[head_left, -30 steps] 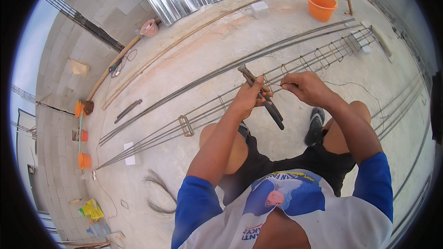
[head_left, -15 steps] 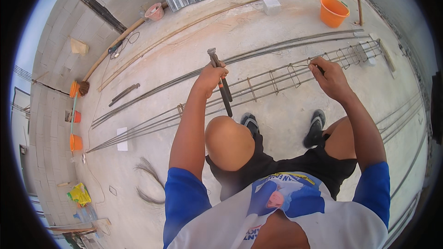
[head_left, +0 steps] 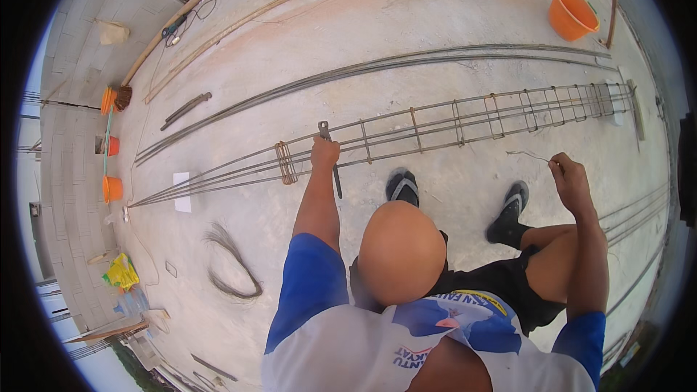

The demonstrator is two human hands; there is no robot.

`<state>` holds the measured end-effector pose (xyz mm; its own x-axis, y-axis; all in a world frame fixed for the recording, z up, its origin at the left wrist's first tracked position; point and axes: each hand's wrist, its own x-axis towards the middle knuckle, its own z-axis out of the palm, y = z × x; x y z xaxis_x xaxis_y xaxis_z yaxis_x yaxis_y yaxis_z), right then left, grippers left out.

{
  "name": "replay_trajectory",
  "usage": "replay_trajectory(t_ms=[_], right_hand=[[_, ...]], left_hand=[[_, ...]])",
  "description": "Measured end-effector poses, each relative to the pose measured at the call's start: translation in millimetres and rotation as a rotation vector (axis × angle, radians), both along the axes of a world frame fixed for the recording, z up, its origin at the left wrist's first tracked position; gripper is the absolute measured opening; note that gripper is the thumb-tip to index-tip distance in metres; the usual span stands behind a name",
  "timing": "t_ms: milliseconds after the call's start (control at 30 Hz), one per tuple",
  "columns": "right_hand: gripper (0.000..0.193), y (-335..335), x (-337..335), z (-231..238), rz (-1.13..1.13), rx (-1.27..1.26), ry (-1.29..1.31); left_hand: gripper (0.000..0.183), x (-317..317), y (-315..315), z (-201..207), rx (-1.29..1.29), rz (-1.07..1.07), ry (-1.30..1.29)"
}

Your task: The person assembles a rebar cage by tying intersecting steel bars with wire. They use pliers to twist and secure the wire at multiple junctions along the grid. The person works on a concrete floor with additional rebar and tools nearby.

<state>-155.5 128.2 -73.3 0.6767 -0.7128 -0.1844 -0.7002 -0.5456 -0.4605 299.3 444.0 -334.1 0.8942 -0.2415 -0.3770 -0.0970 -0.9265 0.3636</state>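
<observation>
left hand [head_left: 324, 152] with pincers [head_left: 329, 157] at rebar cage [head_left: 465, 117], right hand [head_left: 568, 174] pinching wire [head_left: 528, 154]

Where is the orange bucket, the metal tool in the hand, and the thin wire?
orange bucket [head_left: 571, 13], head view, on its outer side wall.
metal tool [head_left: 324, 131], head view, on its top end.
thin wire [head_left: 528, 154], head view, on its middle.

A dark metal pincer tool [head_left: 329, 157] stands upright against the long grey steel rebar cage [head_left: 465, 120]; a thin bent tie wire [head_left: 528, 154] hangs right, nearer.
</observation>
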Motion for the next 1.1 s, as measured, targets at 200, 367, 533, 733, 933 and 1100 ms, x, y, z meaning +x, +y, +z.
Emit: replay_trajectory(t_ms=[200, 367, 533, 733, 933, 1100], right_hand=[[0.014, -12.1, 4.5, -5.1, 0.0, 0.104, -0.011], [0.015, -2.9, 20.7, 15.9, 0.054, 0.123, -0.113], [0.016, 26.6, 28.7, 49.6, 0.091, 0.181, -0.247], [0.016, 61.2, 19.6, 86.7, 0.158, 0.089, -0.403], [0.013, 98.8, 4.5, 121.2, 0.144, 0.096, -0.437], [0.019, 118.9, -9.8, 120.8, 0.233, -0.043, -0.428]], left_hand=[[0.065, -27.3, -28.8, -14.6, 0.267, -0.097, -0.338], [0.056, -41.0, -105.1, 107.5, -0.425, -0.404, 0.337], [0.047, -125.5, -149.1, 268.2, -0.519, -0.849, 0.534], [0.039, -172.8, -132.5, 339.6, -0.443, -1.105, 0.498], [0.028, -202.7, -104.3, 354.5, -0.705, -0.793, 0.565], [0.025, -227.5, -97.6, 359.7, -1.142, -0.533, 0.769]])
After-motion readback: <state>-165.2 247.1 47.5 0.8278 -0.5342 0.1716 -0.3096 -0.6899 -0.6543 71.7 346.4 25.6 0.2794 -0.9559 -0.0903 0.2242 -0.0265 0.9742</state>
